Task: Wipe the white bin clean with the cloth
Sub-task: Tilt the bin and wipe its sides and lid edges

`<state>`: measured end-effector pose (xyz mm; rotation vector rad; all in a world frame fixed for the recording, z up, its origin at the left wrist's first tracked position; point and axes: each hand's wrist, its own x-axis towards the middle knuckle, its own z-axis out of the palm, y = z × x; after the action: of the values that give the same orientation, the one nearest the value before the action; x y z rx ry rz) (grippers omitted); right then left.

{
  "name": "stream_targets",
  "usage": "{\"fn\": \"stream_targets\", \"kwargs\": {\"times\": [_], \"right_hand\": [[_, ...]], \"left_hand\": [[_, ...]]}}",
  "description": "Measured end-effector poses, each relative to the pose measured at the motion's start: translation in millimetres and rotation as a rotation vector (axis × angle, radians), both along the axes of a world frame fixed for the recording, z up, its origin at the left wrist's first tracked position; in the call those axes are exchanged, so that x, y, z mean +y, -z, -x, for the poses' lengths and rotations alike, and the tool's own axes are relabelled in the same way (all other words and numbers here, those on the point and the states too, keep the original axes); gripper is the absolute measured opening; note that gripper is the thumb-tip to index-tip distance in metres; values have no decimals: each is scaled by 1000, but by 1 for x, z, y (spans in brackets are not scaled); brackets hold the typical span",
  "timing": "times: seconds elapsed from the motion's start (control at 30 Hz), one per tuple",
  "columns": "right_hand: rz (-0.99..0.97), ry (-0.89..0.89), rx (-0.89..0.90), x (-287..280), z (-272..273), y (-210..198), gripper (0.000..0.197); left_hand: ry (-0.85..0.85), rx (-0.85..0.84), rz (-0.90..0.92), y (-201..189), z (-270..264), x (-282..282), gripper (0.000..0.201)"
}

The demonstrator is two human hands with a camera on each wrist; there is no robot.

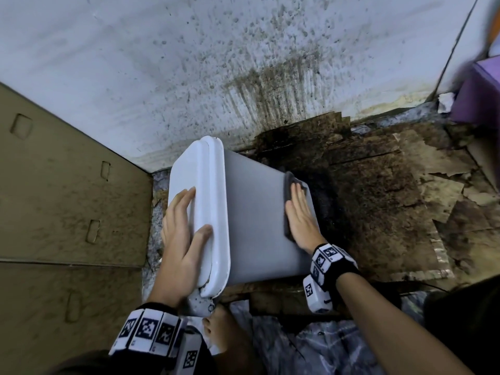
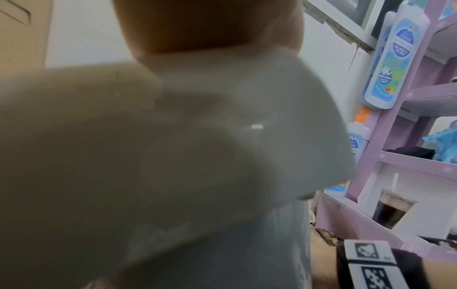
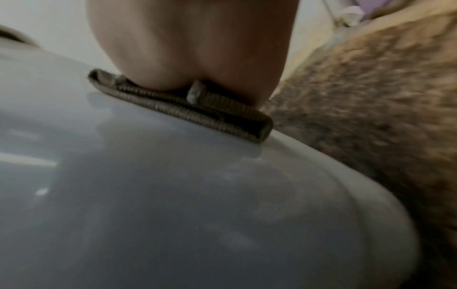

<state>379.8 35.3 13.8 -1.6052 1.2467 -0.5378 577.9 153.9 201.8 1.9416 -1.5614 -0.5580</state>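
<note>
The white bin (image 1: 251, 215) lies on its side on the floor, lid end to the left, base end to the right. My left hand (image 1: 181, 228) rests flat on the closed lid (image 1: 194, 185), fingers straight, thumb over the lid's rim. My right hand (image 1: 299, 215) presses a folded dark grey cloth (image 1: 288, 185) flat against the bin's upturned side near the base. In the right wrist view the palm (image 3: 193, 45) sits on the folded cloth (image 3: 183, 109) over the glossy bin wall (image 3: 148, 195). The left wrist view is filled by the blurred bin lid (image 2: 173, 146).
A stained white wall (image 1: 243, 63) rises behind the bin. Dirty, torn cardboard (image 1: 392, 185) covers the floor to the right. A brown cardboard box (image 1: 67, 185) stands at the left. A purple shelf unit (image 2: 395, 136) with bottles and a drink cup (image 2: 393, 209) stands to the right.
</note>
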Motion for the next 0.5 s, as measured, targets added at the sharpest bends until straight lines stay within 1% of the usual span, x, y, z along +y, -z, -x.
{"fn": "stream_targets", "kwargs": {"times": [0.03,0.1,0.17,0.2,0.3,0.4,0.5], "right_hand": [[-63,26,7,-2,6,7,53],[-205,102,-52,-5,10,8,54],[-253,134,-72,-7,8,7,54],[-243,130,-49,-6,7,6,54],[-102,88,29,1,1,-1,63],[-141,104,-59,12,-12,-27,53],[-58,76,-177,27,-32,-63,54]], "left_hand": [[2,-6,0,0,0,0,65],[3,-13,1,0,1,0,65],[-1,-15,2,1,1,0,66],[-4,-15,3,1,1,0,66],[-10,-16,9,0,2,-1,67],[-9,-20,10,-1,3,-3,68],[-7,-35,5,-1,6,-4,68]]}}
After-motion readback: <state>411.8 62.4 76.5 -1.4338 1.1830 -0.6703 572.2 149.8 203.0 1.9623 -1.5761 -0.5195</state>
